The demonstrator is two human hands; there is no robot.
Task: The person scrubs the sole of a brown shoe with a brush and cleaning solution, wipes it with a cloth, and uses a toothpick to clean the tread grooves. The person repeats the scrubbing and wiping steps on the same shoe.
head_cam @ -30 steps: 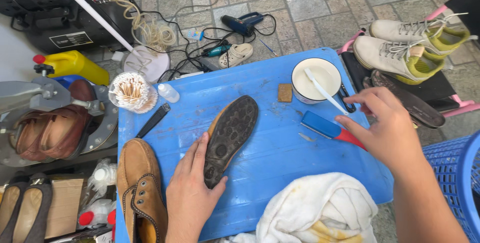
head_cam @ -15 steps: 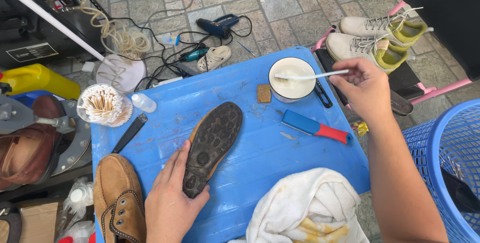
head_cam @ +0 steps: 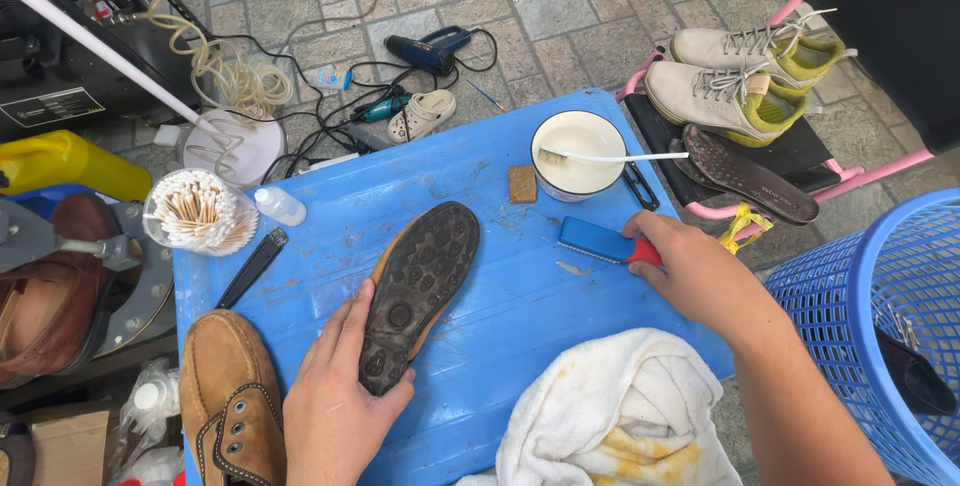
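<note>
Head view: the red brush handle was hidden under the right hand, fingers closed on it; the left hand was pressed open on the upturned shoe, mid-desk, beside the brush.

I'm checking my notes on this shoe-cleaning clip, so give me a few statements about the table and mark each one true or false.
1. The left hand rests on a shoe lying sole up. True.
2. The right hand holds the towel. False: it grips the red handle of the blue brush.
3. A white toothbrush lies across the bowl. True.
4. The basket stands on the table. False: it stands beside the table, on the right.
5. The second brown shoe lies sole up. False: it sits upright, left of the left hand.
</note>
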